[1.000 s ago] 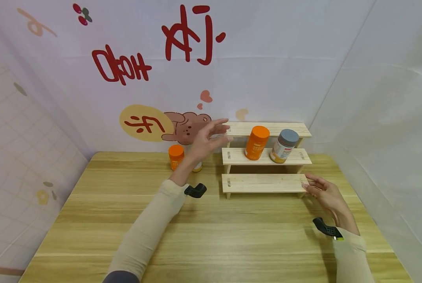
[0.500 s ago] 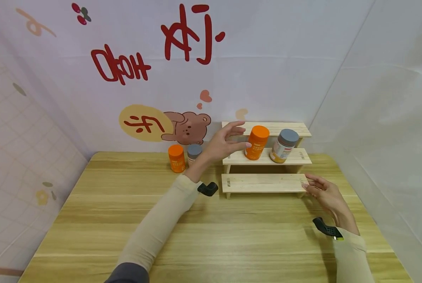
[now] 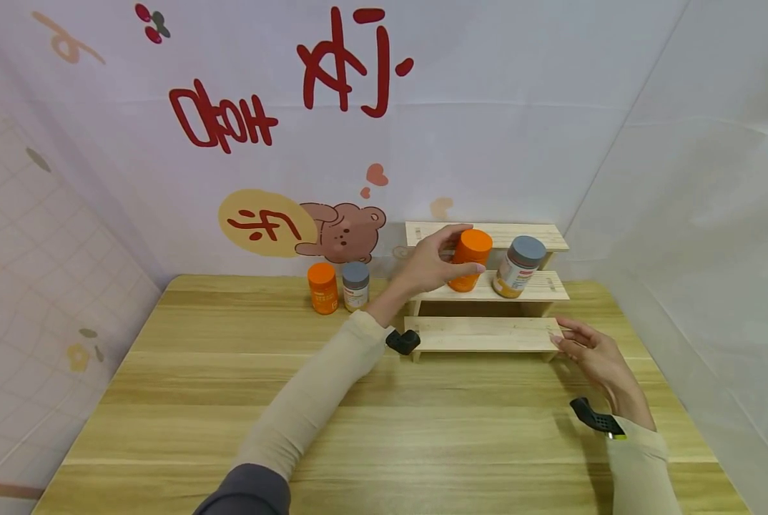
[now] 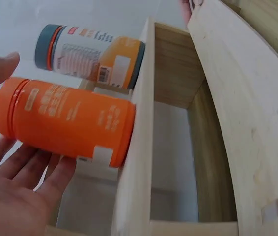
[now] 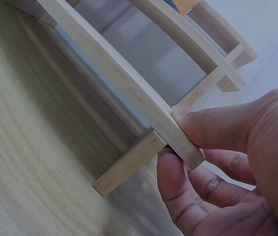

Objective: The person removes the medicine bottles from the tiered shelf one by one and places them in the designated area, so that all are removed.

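An orange bottle (image 3: 466, 275) stands on the middle tier of a wooden three-step shelf (image 3: 480, 334). My left hand (image 3: 430, 266) is around its left side, fingers behind and thumb in front. In the left wrist view, the thumb (image 4: 1, 69) is clear of the orange bottle (image 4: 70, 120), while the fingers lie close along its other side; whether they touch is unclear. To its right stands a grey-lidded bottle (image 3: 515, 270) with a white and orange label. My right hand (image 3: 595, 357) pinches the right end of the lowest shelf board (image 5: 129, 93) between thumb and fingers.
Another orange bottle (image 3: 323, 290) and another grey-lidded bottle (image 3: 356, 287) stand side by side at the back of the wooden table (image 3: 229, 400), left of the shelf. A printed white curtain (image 3: 487, 129) rises behind the table.
My left hand has moved right, from the shelf's left end to around the orange bottle. The two bottles on the table have come into full view. My right hand stays at the board.
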A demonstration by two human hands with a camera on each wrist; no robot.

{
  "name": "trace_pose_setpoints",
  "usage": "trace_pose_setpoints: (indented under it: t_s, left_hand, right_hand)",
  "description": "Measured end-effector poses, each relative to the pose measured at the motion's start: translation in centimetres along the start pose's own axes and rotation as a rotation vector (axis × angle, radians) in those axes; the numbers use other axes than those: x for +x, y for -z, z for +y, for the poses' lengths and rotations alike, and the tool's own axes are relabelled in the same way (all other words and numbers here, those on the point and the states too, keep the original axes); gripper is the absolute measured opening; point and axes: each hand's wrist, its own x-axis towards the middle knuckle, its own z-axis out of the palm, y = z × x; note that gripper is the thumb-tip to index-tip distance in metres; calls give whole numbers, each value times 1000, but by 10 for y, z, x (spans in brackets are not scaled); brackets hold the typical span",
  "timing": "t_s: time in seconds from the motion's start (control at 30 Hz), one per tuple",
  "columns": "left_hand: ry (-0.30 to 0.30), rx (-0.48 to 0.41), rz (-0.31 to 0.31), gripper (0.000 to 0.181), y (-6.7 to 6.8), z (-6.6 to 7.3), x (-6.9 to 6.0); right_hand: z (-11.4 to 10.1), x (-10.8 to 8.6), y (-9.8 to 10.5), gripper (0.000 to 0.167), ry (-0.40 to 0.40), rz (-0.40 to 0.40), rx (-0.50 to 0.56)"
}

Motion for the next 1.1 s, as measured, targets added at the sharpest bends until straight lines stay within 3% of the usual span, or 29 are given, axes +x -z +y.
trace_pose_setpoints:
  t_s: [0.33,0.73,1.1]
  left_hand:
    - [-42,72,119,63,-9,-3,4]
    - [-31,57,145,56,-13,-1,-1]
    - [-23,-1,133,56,-11,1,-10]
  right_hand:
    - [0,2,1,73,-5,-1,8]
    - [-1,2,1,69,-10,2,-2]
    - [-1,2,0,68,-6,3,-12]
